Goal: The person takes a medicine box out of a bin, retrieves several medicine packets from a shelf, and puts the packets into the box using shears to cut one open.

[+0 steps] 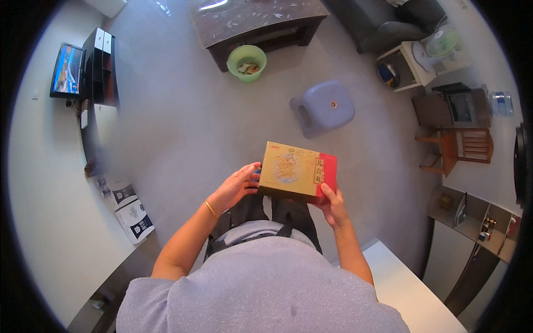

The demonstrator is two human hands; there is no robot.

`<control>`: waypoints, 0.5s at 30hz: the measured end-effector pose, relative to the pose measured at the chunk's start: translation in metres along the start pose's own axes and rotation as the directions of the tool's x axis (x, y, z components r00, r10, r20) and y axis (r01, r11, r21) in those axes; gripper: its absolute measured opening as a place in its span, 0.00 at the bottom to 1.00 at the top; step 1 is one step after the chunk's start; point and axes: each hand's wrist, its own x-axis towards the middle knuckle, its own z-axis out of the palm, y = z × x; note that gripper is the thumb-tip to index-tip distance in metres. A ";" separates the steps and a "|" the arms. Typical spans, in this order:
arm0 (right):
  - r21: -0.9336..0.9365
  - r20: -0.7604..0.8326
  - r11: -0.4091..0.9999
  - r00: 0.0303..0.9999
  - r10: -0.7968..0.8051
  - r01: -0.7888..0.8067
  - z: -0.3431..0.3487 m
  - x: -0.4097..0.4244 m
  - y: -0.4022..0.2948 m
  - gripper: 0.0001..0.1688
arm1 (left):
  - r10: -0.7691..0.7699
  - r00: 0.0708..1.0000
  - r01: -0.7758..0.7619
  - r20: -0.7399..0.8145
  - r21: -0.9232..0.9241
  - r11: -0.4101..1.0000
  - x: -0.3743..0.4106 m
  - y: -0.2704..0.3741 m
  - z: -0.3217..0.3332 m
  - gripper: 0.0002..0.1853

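A gold and red cardboard box (287,168) is held up in front of my body, its printed top face tilted towards me. My right hand (333,206) grips its red right end, with the thumb on top and the other fingers mostly hidden. At the opposite end, my left hand (239,185) has its fingers reaching to the box's left edge. A bit of something blue (258,171) shows between those fingertips and the box. Whether the left hand holds that or the box itself is unclear.
A blue plastic stool (331,104) stands on the floor ahead. Beyond it are a green bin (252,52) and a low table (266,14). Cartons (135,220) sit at the left wall, a wooden chair (449,150) at the right. A white surface (410,287) lies at lower right.
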 end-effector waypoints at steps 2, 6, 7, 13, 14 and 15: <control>0.042 -0.036 0.999 0.999 0.013 -0.012 -0.009 0.020 -0.003 0.36 | -0.003 0.993 0.028 -0.116 0.211 0.977 0.018 0.004 -0.027 0.29; 0.131 0.001 0.986 0.995 0.102 -0.102 -0.065 0.070 -0.027 0.32 | 0.097 0.893 0.149 -0.439 0.494 0.856 0.040 -0.027 -0.058 0.20; 0.122 -0.006 0.988 0.995 0.095 -0.093 -0.069 0.086 -0.033 0.31 | 0.140 0.872 0.167 -0.469 0.553 0.816 0.044 -0.023 -0.063 0.19; 0.050 -0.033 0.995 0.995 0.091 -0.089 -0.071 0.171 -0.077 0.31 | 0.152 0.883 0.067 -0.444 0.439 0.896 0.040 0.001 -0.059 0.17; 0.043 -0.033 0.996 0.996 0.086 -0.085 -0.069 0.181 -0.086 0.31 | 0.145 0.880 0.074 -0.453 0.432 0.899 0.044 0.001 -0.057 0.17; 0.024 -0.051 0.997 0.996 0.075 -0.074 -0.067 0.193 -0.096 0.31 | 0.138 0.876 0.083 -0.462 0.426 0.901 0.049 0.002 -0.056 0.16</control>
